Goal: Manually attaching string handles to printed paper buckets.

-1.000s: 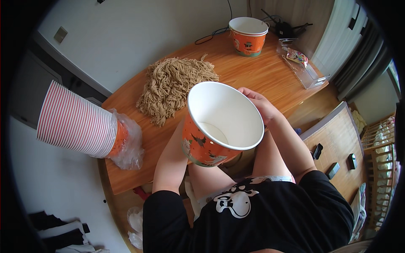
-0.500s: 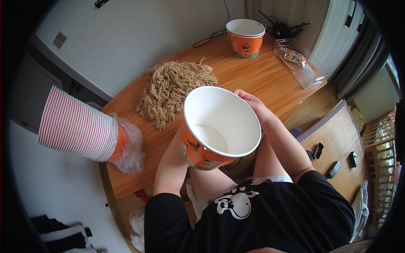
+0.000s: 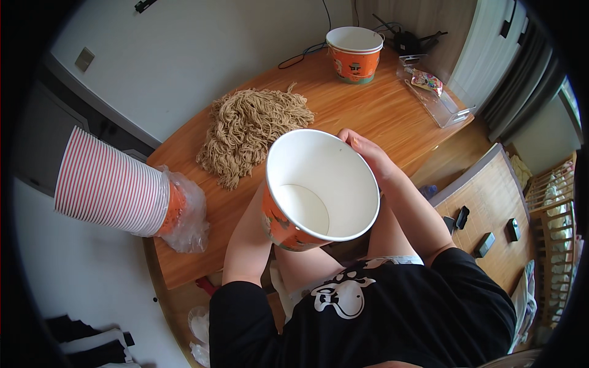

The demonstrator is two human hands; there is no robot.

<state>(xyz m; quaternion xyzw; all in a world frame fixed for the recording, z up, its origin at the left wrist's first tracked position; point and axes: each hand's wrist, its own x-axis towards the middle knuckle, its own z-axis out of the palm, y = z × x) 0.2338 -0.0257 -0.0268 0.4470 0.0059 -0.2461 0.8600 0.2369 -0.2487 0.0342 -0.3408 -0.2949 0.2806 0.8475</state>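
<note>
A large paper bucket (image 3: 343,184), white inside and orange with printed figures outside, is tilted over my lap with its mouth toward me. My right hand (image 3: 366,152) grips its far right side, fingers curled against the outer wall just below the rim. My left forearm (image 3: 246,245) runs up behind the bucket's left side, and the bucket hides my left hand, so its fingers do not show. Just beyond the bucket, a heap of tan cords (image 3: 254,129) lies on the wooden table (image 3: 337,101).
At the left table edge lies a long nested stack of paper buckets (image 3: 113,184) in clear plastic. Another orange bucket (image 3: 354,58) stands at the back, by a black router (image 3: 408,43). A clear tray (image 3: 438,104) holding a colourful packet sits on the right end.
The bucket has tipped slightly more toward me, so less of its printed outside shows. My right hand has shifted a little on its wall. The view has moved slightly.
</note>
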